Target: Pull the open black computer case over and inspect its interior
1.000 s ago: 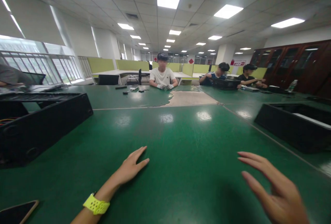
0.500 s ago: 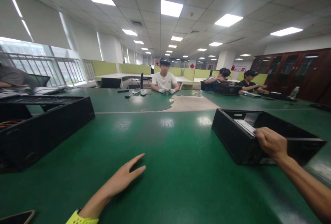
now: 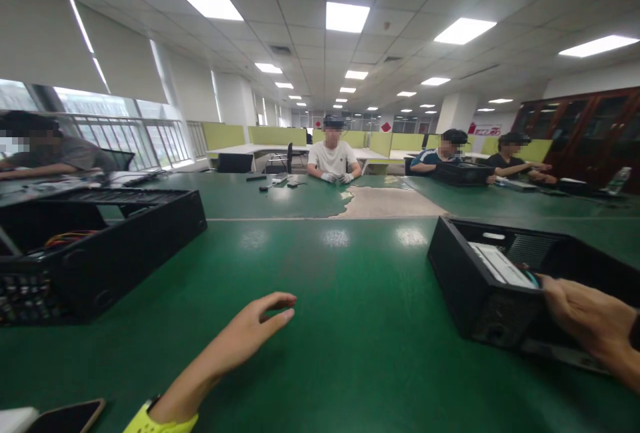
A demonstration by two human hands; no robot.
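My right hand (image 3: 590, 316) grips the near edge of an open black computer case (image 3: 480, 286) that lies on the green table (image 3: 340, 300) at the right. A white part shows inside the case by my fingers. My left hand (image 3: 247, 336) hovers just above the table at the centre, fingers stretched out and slightly curled, holding nothing. A yellow watch band (image 3: 160, 423) sits on that wrist.
A second open black case (image 3: 110, 246) with coloured wires lies at the left. A phone (image 3: 65, 416) rests at the near left edge. Several people sit across the table, and one person leans at the far left. Small tools lie at the far side.
My right hand reached out, took hold of the black case on the right and drew it closer. My left hand stayed near the centre, lifting slightly. The view turned a little left.
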